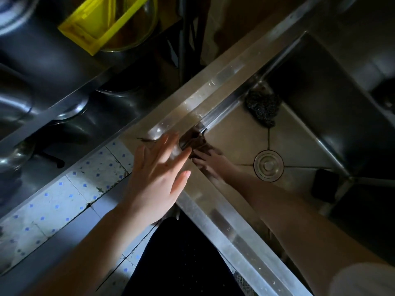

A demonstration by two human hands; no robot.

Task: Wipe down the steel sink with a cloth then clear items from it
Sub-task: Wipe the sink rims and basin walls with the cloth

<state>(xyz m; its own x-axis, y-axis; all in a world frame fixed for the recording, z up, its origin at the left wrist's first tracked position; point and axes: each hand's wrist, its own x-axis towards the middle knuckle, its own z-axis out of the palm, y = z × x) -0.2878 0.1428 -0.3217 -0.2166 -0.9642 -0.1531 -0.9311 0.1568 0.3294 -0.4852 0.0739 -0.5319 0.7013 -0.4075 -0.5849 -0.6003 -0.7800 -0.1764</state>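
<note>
The steel sink [230,73] runs diagonally across the view, with its round drain [268,165] in the basin floor. My right hand [211,162] reaches into the basin's near-left corner and holds a small brown cloth [199,144] against the wall there. My left hand [159,174] lies over the sink's corner rim with fingers straight and spread, slightly blurred, holding nothing. A dark steel-wool scourer [261,108] sits in the basin's far corner. A small black block [324,185] lies on the basin floor to the right of the drain.
Left of the sink, a lower shelf holds steel pots and bowls [70,103], with a yellow plastic tray [100,22] above them. The tiled floor [64,201] shows between shelf and sink. My dark clothing [183,259] is against the sink's front rim.
</note>
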